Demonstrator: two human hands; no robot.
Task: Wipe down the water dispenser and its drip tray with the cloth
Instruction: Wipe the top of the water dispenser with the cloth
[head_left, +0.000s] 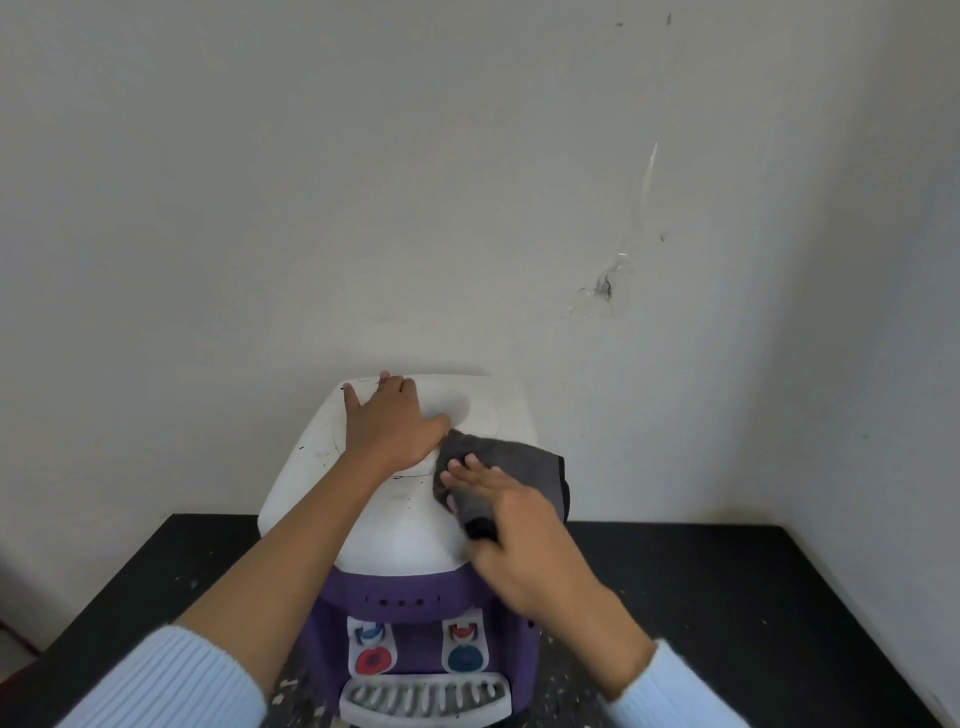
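Through the head camera I look down on a black table pushed into a corner of off-white wall. The wall carries a scuffed gouge up and to the right. Pale flecks of debris litter the table near the machine's foot.

The water dispenser stands upright at the middle of the table, with its back to the far wall. Its purple front faces me, with the red tap on the left and the blue tap on the right. Its white top is dotted with small dark specks. The grey drip tray juts out at the near foot of the dispenser, its long side running left to right, with the slots running near to far.

My own forearms, in pale blue ribbed sleeves, cross over the front and hide part of the purple face.

The left hand lies flat on the far left of the white top, fingers spread and straight, gripping nothing.

The grey cloth sits on the right side of the top and spills over the right edge. The right hand lies on it with the fingers stretched along it towards the far left, while a rolled fold is nipped between thumb and forefinger.
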